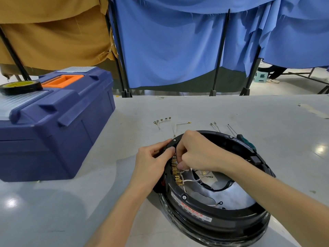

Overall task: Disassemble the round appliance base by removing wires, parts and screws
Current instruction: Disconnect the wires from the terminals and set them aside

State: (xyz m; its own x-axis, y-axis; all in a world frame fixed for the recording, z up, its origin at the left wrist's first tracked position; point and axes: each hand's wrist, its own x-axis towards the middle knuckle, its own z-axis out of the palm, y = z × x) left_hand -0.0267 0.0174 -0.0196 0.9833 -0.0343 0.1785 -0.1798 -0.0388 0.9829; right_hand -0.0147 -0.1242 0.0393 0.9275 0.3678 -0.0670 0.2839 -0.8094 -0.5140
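Note:
The round black appliance base point(213, 216) lies on the grey table, open side up, with a shiny metal dish inside. A row of brass terminals point(175, 171) runs along its left inner rim, with white wires point(191, 180) leading from them. My left hand point(153, 161) grips the base's left rim, thumb on top. My right hand point(195, 150) reaches over the rim and pinches a white wire at the terminals. Removed screws point(163, 119) and loose white wires point(179, 125) lie on the table behind the base.
A blue toolbox point(53, 122) with an orange handle stands at the left, a roll of tape point(19, 86) on its lid. A green-handled screwdriver point(243, 139) lies behind the base's right side. More small wires point(215, 126) lie nearby. Blue and tan curtains hang beyond the table.

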